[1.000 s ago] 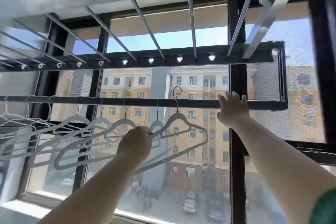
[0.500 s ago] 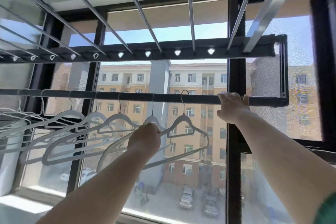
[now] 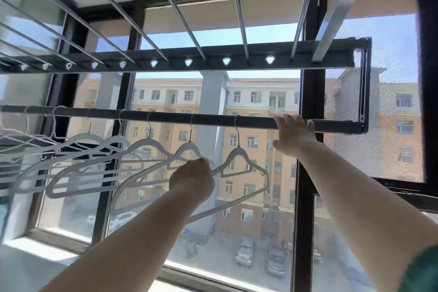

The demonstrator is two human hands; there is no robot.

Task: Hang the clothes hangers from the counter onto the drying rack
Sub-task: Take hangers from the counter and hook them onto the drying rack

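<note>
Left hand (image 3: 192, 180) grips the white plastic hanger (image 3: 238, 152), hooked on the dark metal rail (image 3: 213, 119) just left of the flat-fingered right hand (image 3: 294, 135).

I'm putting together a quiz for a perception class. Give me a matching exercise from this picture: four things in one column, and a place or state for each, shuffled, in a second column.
Column one:
1. left hand
2. right hand
3. silver bars
4. cars

Column two:
a. overhead, above the rail
b. rests on the dark rail
c. grips a white hanger
d. parked outside, down below

Pairs: 1-c, 2-b, 3-a, 4-d
</note>
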